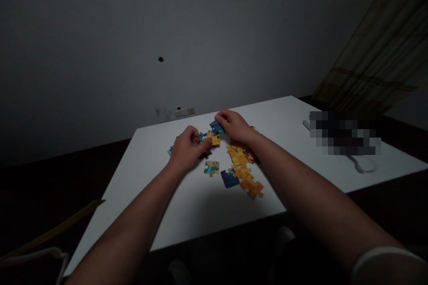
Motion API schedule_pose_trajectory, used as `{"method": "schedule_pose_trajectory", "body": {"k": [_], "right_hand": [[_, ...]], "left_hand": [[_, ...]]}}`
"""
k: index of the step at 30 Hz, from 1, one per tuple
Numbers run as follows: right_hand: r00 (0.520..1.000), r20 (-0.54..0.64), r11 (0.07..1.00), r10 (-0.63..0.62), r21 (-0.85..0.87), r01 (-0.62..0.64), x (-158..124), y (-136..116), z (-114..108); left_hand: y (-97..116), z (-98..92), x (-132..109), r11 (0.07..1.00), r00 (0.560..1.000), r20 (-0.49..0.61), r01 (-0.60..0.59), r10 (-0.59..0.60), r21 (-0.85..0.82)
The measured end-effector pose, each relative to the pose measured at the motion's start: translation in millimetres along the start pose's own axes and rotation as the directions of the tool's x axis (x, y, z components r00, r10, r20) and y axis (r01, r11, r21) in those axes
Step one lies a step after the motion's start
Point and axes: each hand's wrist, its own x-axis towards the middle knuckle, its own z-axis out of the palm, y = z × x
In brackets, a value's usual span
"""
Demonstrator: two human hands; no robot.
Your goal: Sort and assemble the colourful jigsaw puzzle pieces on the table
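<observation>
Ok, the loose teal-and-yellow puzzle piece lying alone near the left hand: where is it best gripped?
Probably by two opposite edges, pinched from above on its near side. The puzzle piece lies flat on the white table, clear of the joined orange strip, so only its thin rim offers hold.

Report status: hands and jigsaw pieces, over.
Left hand pinches yellow cardboard jigsaw piece; right hand on blue cardboard jigsaw piece. Joined orange strip lies on white table. Loose pieces lie between wrists.

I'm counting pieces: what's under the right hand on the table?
Under the right hand a blue puzzle piece peeks out at the fingertips, and orange joined pieces run out below the wrist. Whatever lies beneath the palm is covered.
</observation>
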Motion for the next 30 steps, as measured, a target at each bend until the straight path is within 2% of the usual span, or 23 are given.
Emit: {"method": "schedule_pose_trajectory", "body": {"k": [3, 5, 9, 11, 13, 16, 18, 20, 22, 24, 28, 30], "right_hand": [[1.000, 0.010, 0.993, -0.006, 0.114, 0.005, -1.0, -3.8, 0.5], [1.000, 0.005, 0.986, 0.007, 0.167, -0.007, -0.7, -3.4, 0.4], [0.997, -0.018, 0.957, 0.071, 0.284, -0.063, 1.5, 2.7, 3.2], [0.993, -0.024, 0.907, 0.117, 0.409, -0.097, 2.1, 4.6, 5.7], [0.984, 0.009, 0.789, 0.179, 0.596, -0.150, 1.6, 3.8, 6.6], [0.956, 0.189, 0.481, 0.223, 0.832, -0.277, -1.2, -1.7, 1.3], [0.930, 0.310, 0.316, 0.198, 0.878, -0.360, -3.5, -5.6, -5.4], [0.912, 0.372, 0.243, 0.176, 0.881, -0.406, -5.2, -7.9, -10.4], [0.909, 0.387, 0.240, 0.154, 0.878, -0.415, -5.8, -8.3, -10.5], [0.923, 0.357, 0.295, 0.140, 0.875, -0.384, -5.2, -7.3, -4.9], [0.972, 0.166, 0.537, 0.167, 0.812, -0.230, -2.4, -3.9, 12.8], [0.990, 0.062, 0.683, 0.126, 0.718, -0.132, -1.2, -2.1, 18.7]], "left_hand": [[-4.1, 5.4, 1.0, 0.981, 0.993, 0.102, 0.069, -0.051, -0.184], [-6.6, 7.3, 0.5, 0.978, 0.985, 0.169, 0.068, -0.034, -0.197], [-7.9, 4.6, -1.9, 0.994, 0.976, 0.198, -0.077, 0.092, -0.082], [-7.7, 2.8, -2.6, 0.983, 0.960, 0.213, -0.172, 0.181, -0.063], [-7.8, 2.4, -2.7, 0.963, 0.933, 0.237, -0.257, 0.269, -0.085], [-8.0, 3.1, -1.8, 0.932, 0.892, 0.272, -0.334, 0.362, -0.143], [-7.9, 3.2, -1.2, 0.920, 0.875, 0.289, -0.349, 0.388, -0.176], [-7.8, 2.8, -1.2, 0.919, 0.870, 0.302, -0.345, 0.390, -0.193], [-8.0, 2.4, -1.8, 0.920, 0.870, 0.306, -0.340, 0.387, -0.197], [-7.9, 1.6, -2.5, 0.918, 0.873, 0.292, -0.343, 0.390, -0.201], [-1.5, -8.1, -0.8, 0.924, 0.898, 0.223, -0.355, 0.380, -0.146], [5.4, -20.0, 0.4, 0.935, 0.907, 0.226, -0.349, 0.354, -0.063]]}}
